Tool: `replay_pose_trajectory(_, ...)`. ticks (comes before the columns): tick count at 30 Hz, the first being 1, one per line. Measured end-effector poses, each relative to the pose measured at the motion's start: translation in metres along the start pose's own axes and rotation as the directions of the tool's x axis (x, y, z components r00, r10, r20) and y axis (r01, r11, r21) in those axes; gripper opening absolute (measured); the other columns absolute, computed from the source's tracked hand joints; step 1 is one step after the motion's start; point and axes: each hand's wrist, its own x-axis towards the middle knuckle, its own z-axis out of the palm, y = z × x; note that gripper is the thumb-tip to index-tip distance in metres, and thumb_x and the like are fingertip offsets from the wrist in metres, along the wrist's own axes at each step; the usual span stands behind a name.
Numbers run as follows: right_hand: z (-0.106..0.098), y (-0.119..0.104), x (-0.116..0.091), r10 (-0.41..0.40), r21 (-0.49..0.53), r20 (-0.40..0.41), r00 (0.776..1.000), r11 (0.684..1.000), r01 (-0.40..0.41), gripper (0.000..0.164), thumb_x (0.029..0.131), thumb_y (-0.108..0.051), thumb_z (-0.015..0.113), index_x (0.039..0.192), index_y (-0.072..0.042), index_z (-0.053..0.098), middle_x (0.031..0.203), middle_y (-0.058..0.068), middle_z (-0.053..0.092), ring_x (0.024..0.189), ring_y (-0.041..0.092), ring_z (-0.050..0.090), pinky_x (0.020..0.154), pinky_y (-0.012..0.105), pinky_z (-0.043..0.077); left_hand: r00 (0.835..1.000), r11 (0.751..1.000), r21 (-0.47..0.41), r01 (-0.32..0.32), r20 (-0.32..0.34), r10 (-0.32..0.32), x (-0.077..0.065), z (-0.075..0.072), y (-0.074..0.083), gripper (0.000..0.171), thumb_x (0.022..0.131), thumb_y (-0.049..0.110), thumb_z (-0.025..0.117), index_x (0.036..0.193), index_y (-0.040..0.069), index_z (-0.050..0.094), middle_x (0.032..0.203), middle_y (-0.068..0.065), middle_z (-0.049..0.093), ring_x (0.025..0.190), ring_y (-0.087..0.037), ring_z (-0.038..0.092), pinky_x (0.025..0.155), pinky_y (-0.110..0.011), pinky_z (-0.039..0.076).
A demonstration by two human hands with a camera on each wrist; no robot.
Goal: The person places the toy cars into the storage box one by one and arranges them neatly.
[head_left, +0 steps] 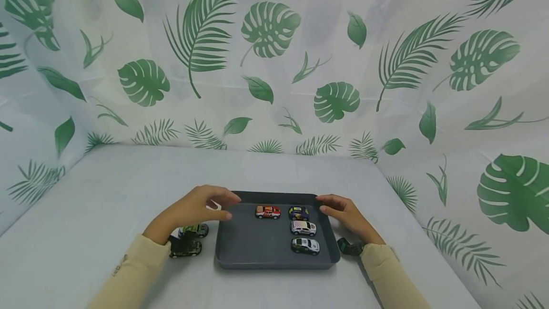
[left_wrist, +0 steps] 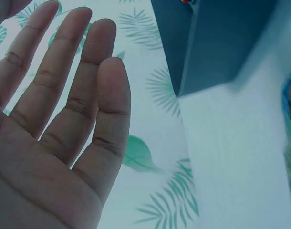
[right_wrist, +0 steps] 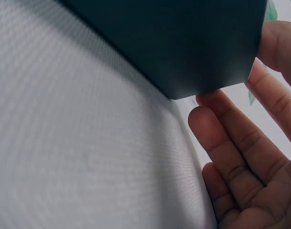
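A dark grey tray lies on the white table, with several toy cars inside. A red and orange car sits near the far side. Down the right stand a blue and yellow car, a white patterned car and a white and dark car. My left hand hovers by the tray's far left corner, holding nothing; its fingers are extended and apart from the tray. My right hand rests at the far right corner, its loosely straight fingers touching the tray wall.
Left of the tray, partly behind my left wrist, stand a green and black toy car and a dark camouflage one. A small white thing beyond my left hand is mostly hidden. Leaf-patterned cloth walls the table at the back and sides.
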Motion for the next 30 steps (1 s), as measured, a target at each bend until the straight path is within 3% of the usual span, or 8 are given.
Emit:
replay_pose_trajectory(10, 0.002, 0.000, -0.002, -0.008, -0.013, -0.013, 1.000, 1.000, 0.008, 0.039, 0.106, -0.014, 0.070, 0.139, 0.005, 0.067, 0.138, 0.022, 0.069, 0.119, 0.011, 0.067, 0.104, 0.031, 0.050, 1.000, 1.000, -0.017, 0.023, -0.002, -0.023, -0.018, -0.010, -0.010, 0.037, 0.102, 0.018, 0.078, 0.133, 0.001, 0.072, 0.131, -0.017, 0.074, 0.117, -0.029, 0.071, 0.097, -0.041, 0.058)
replay_pose_trajectory(19, -0.001, 0.000, -0.001, -0.014, 0.003, 0.008, 1.000, 1.000, 0.014, 0.040, 0.106, -0.014, 0.070, 0.141, 0.005, 0.066, 0.141, 0.024, 0.067, 0.123, 0.017, 0.066, 0.106, 0.031, 0.049, 0.999, 0.999, -0.023, 0.037, -0.007, -0.038, -0.036, -0.018, -0.028, 0.037, 0.101, 0.021, 0.079, 0.132, 0.001, 0.074, 0.127, -0.015, 0.075, 0.115, -0.031, 0.071, 0.094, -0.034, 0.059)
replay_pose_trajectory(25, -0.001, 0.000, -0.001, -0.014, -0.002, 0.003, 1.000, 1.000, 0.014, 0.039, 0.106, -0.014, 0.070, 0.140, 0.006, 0.066, 0.140, 0.024, 0.067, 0.120, 0.013, 0.066, 0.105, 0.029, 0.049, 0.999, 0.998, -0.056, 0.040, 0.003, -0.040, -0.042, -0.022, -0.039, 0.039, 0.102, 0.020, 0.078, 0.133, -0.002, 0.072, 0.128, -0.020, 0.074, 0.117, -0.039, 0.071, 0.093, -0.033, 0.058)
replay_pose_trajectory(30, 0.002, -0.002, -0.001, -0.006, 0.003, -0.004, 1.000, 1.000, 0.006, 0.039, 0.106, -0.014, 0.070, 0.139, 0.007, 0.066, 0.138, 0.023, 0.069, 0.116, 0.008, 0.066, 0.102, 0.029, 0.049, 0.996, 0.992, -0.086, 0.091, 0.024, -0.090, -0.047, -0.026, -0.046, 0.041, 0.099, 0.016, 0.079, 0.133, -0.005, 0.071, 0.131, -0.022, 0.072, 0.119, -0.043, 0.070, 0.092, -0.032, 0.059)
